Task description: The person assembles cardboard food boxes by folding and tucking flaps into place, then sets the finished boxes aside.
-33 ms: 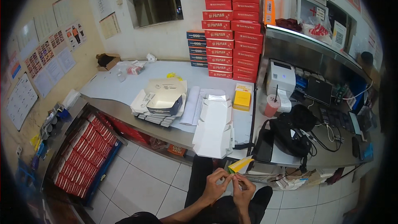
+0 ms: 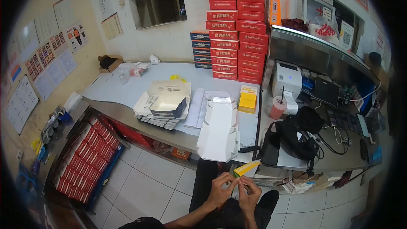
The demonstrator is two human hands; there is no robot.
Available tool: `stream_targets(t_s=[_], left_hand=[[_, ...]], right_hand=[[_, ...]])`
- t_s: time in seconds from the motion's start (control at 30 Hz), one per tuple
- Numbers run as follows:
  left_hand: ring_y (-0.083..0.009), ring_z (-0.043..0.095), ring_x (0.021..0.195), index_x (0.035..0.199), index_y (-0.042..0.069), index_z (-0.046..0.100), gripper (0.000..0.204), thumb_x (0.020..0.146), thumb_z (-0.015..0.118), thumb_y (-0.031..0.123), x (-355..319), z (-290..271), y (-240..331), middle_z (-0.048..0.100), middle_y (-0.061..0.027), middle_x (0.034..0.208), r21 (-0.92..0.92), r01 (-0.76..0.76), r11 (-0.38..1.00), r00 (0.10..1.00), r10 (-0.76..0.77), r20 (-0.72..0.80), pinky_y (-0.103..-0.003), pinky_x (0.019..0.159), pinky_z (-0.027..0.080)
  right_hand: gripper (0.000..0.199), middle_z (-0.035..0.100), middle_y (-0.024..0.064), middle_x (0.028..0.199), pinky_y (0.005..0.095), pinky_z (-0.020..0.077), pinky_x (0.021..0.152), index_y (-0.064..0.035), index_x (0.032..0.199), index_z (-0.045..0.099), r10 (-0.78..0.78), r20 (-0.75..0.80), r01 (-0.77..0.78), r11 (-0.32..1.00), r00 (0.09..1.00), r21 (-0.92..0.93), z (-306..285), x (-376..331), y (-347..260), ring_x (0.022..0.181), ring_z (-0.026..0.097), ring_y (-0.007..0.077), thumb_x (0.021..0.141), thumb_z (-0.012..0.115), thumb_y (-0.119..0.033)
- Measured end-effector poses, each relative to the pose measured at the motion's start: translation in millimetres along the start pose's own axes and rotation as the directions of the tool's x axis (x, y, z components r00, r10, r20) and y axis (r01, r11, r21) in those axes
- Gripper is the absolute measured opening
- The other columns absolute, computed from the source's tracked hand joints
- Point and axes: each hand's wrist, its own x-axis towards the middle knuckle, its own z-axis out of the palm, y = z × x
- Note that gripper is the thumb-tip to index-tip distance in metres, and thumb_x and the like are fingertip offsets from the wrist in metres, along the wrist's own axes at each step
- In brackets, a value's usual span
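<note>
Head view, low centre: both hands meet over the lap on a small yellow packet, a flat, narrow piece with a green edge at its near end, its far end pointing up and right toward the counter. The left hand pinches the near end between thumb and fingertips; the right hand has its fingers closed on the same end just beside it, so both are grasping the packet rather than resting on it. Whether the end is torn or folded is too small to tell. To work it well, I judge the two pinches should stay close together at the green edge, with the packet kept level so nothing spills. Beyond the hands, flat white cartons overhang the counter's front edge, with a folded open box on a stack to their left and a yellow box to their right. Red boxes stand stacked against the back wall. On the right counter sit a black bag, a red cup and a white printer. More red boxes fill a crate on the floor at left.
</note>
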Motion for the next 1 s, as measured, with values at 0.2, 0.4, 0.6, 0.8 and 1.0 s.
stream_targets(t_s=[0.2, 0.4, 0.6, 0.8, 1.0], left_hand=[[-0.0182, 0.068, 0.084, 0.091, -0.005, 0.064, 0.008, 0.086, 0.070, -0.001, 3.1, 7.6, 0.8, 0.066, -0.0095, 0.079, 0.020, 0.100, 0.995, 0.992, -0.098, -0.081, -0.031, 0.075, 0.056], [-0.0169, 0.071, 0.084, 0.092, -0.005, 0.064, 0.005, 0.089, 0.067, -0.002, 3.2, 0.7, -32.6, 0.071, -0.0116, 0.089, -0.049, 0.200, 0.978, 0.979, -0.201, -0.016, -0.032, 0.077, 0.060], [-0.0145, 0.069, 0.080, 0.090, -0.005, 0.064, 0.010, 0.085, 0.071, -0.002, 20.9, -9.3, -47.9, 0.070, -0.0096, 0.089, -0.151, 0.203, 0.967, 0.977, -0.211, -0.035, -0.027, 0.071, 0.057], [-0.0155, 0.062, 0.089, 0.093, 0.001, 0.058, 0.028, 0.080, 0.082, 0.009, -1.5, 13.1, -22.8, 0.061, -0.0060, 0.091, 0.016, 0.028, 0.999, 0.910, -0.019, -0.414, -0.029, 0.077, 0.049], [-0.0160, 0.059, 0.072, 0.097, 0.000, 0.067, 0.028, 0.084, 0.080, 0.020, -10.1, 24.6, -13.0, 0.063, -0.0096, 0.081, -0.176, 0.276, 0.945, 0.960, -0.279, 0.007, -0.030, 0.067, 0.048]], right_hand=[[0.035, 0.056, 0.0163, 0.127, 0.0298, 0.0533, 0.092, 0.0024, 0.123, 0.063, 0.082, 0.234, -0.093, 0.995, 0.969, 0.033, -3.5, 2.5, 7.7, 0.121, 0.056, 0.0219, 0.089, 0.061, 0.009], [0.043, 0.047, 0.0215, 0.134, 0.0413, 0.0423, 0.101, -0.0030, 0.126, 0.061, -0.106, 0.323, 0.236, 0.887, 0.940, -0.397, -14.6, 5.3, 12.1, 0.124, 0.050, 0.0338, 0.084, 0.068, -0.001], [0.027, 0.056, 0.0136, 0.114, 0.0319, 0.0444, 0.085, -0.0004, 0.108, 0.063, -0.375, -0.336, 0.157, 0.834, 0.864, -0.528, -35.6, 20.8, -7.3, 0.101, 0.056, 0.0235, 0.082, 0.070, 0.003], [0.009, 0.068, 0.0116, 0.085, 0.0306, 0.0495, 0.065, 0.0009, 0.091, 0.067, -0.333, -0.108, 0.230, 0.819, 0.937, -0.526, -64.0, 32.2, -7.4, 0.070, 0.064, 0.0243, 0.083, 0.069, 0.003], [0.008, 0.071, 0.0151, 0.086, 0.0344, 0.0541, 0.072, 0.0021, 0.089, 0.069, -0.428, 0.096, 0.423, 0.789, 0.899, -0.446, -30.6, 7.2, 6.3, 0.078, 0.070, 0.0274, 0.081, 0.068, 0.005]])
